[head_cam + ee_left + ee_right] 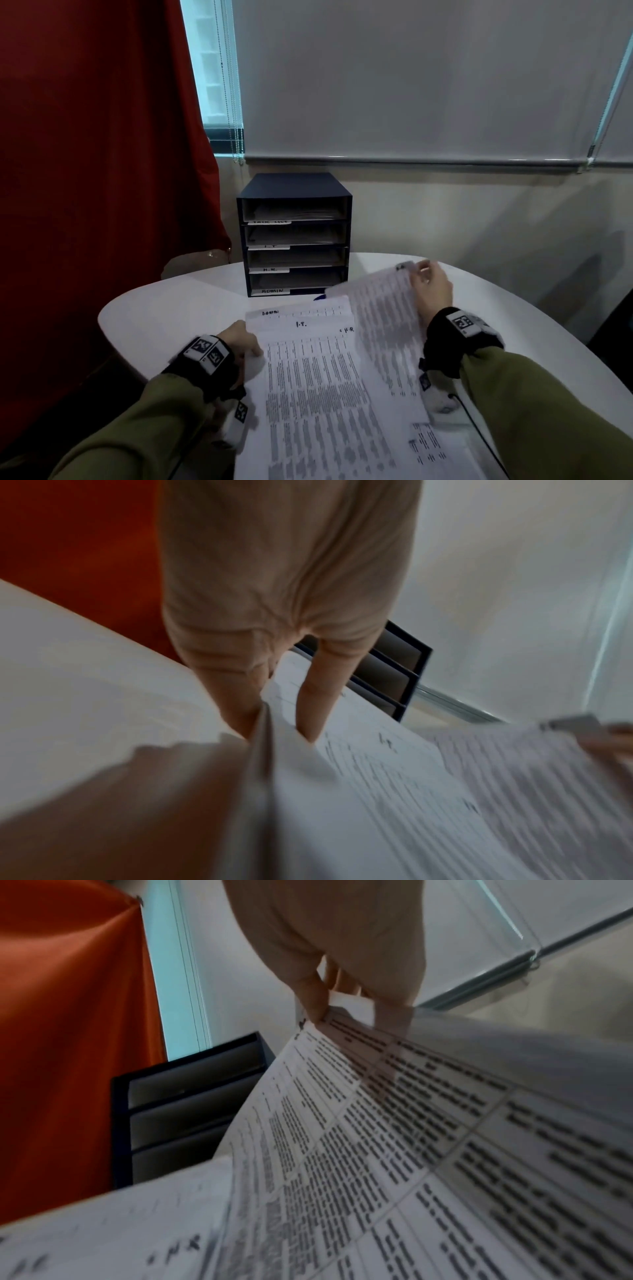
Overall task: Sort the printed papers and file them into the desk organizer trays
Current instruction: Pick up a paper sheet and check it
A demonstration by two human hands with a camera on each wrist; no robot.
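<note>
Your right hand pinches the top corner of a printed sheet, thumb and fingers closed on it, lifted off the paper stack on the desk. Your left hand pinches the stack's left edge; press there so only one sheet peels away. Read its heading, then match it to a labelled tray in the desk organizer just behind. Nothing blocks that path; the red curtain hangs well left.

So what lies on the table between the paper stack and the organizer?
In the head view, a small blue object, partly hidden by the sheet that the right hand lifts; otherwise bare table between stack and organizer.
</note>
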